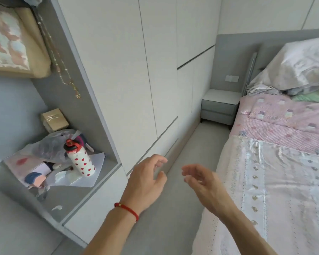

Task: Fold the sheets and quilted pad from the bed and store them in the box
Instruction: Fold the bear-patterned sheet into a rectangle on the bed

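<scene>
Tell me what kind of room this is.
Most likely a home bedroom: a made-up bed with layered sheets and a pillow, a nightstand beside it, and floor-to-ceiling wardrobe doors along the wall.

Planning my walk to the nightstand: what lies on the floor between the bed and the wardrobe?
In the head view, the grey floor between the bed and the wardrobe is bare up to the nightstand.
</scene>
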Tool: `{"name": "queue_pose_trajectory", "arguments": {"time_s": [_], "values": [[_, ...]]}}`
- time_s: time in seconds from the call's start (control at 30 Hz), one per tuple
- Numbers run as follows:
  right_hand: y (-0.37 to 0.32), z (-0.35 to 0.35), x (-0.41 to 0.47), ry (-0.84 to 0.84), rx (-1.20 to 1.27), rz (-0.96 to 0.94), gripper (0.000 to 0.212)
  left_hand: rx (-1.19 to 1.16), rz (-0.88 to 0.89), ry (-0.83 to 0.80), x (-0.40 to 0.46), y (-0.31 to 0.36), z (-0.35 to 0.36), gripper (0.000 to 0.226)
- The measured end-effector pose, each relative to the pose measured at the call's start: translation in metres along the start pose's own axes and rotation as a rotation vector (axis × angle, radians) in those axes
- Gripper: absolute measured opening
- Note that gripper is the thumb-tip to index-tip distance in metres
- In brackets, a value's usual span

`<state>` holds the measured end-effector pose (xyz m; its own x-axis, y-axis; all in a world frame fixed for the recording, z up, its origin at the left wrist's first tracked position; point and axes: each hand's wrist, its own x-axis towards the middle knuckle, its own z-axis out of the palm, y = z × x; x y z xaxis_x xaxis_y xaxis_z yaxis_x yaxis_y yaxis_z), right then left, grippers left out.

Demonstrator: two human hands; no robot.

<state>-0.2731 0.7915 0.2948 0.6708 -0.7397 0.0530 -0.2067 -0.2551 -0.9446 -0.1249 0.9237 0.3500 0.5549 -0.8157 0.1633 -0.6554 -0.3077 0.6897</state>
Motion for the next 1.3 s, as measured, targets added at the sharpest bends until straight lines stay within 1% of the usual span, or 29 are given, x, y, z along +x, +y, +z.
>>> {"name": "queue_pose_trajectory", "arguments": {"time_s": [0.07,0.13,0.3,0.43,0.57,0.67,0.73,0.8,0.83,0.87,0.93,1.03,1.1,1.17,1.23,1.3], "values": [[0.002,0.001,0.025,0.088,-0.028,0.029,0.029,-0.032,0.044,-0.065,0.045,-0.014,0.013,0.033],[0.011,0.001,0.049,0.224,-0.045,0.098,0.030,-0.079,0.133,-0.157,0.088,-0.025,0.032,0.033],[0.017,0.014,0.095,0.526,-0.069,0.260,0.028,-0.100,0.336,-0.438,0.179,-0.055,0.049,0.033],[0.018,0.024,0.122,0.618,-0.067,0.370,0.029,-0.075,0.358,-0.527,0.243,-0.076,0.061,0.032],[0.045,0.019,0.159,0.707,-0.029,0.463,0.028,-0.090,0.380,-0.638,0.312,-0.077,0.104,0.033],[0.075,0.001,0.185,0.764,0.013,0.533,0.028,-0.095,0.375,-0.727,0.342,-0.073,0.141,0.045],[0.111,-0.023,0.215,0.808,0.083,0.584,0.028,-0.066,0.359,-0.800,0.374,-0.068,0.184,0.054],[0.138,-0.047,0.241,0.806,0.147,0.632,0.027,-0.020,0.344,-0.846,0.402,-0.062,0.221,0.058],[0.160,-0.071,0.257,0.801,0.171,0.660,0.026,0.012,0.317,-0.878,0.423,-0.053,0.251,0.059],[0.172,-0.087,0.268,0.767,0.164,0.679,0.024,0.056,0.297,-0.910,0.439,-0.046,0.270,0.059],[0.189,-0.122,0.288,0.616,0.128,0.683,0.026,0.105,0.288,-0.948,0.473,-0.030,0.305,0.060],[0.204,-0.178,0.315,0.431,0.031,0.699,0.052,0.114,0.330,-0.938,0.527,-0.001,0.350,0.056],[0.213,-0.208,0.333,0.409,-0.041,0.705,0.061,0.125,0.360,-0.950,0.562,0.016,0.378,0.053],[0.230,-0.236,0.357,0.443,-0.093,0.727,0.060,0.159,0.367,-0.993,0.601,0.029,0.420,0.053],[0.250,-0.260,0.385,0.496,-0.125,0.771,0.056,0.179,0.319,-1.070,0.637,0.031,0.472,0.052],[0.266,-0.276,0.406,0.509,-0.154,0.826,0.053,0.191,0.235,-1.127,0.663,0.030,0.513,0.049]]}}
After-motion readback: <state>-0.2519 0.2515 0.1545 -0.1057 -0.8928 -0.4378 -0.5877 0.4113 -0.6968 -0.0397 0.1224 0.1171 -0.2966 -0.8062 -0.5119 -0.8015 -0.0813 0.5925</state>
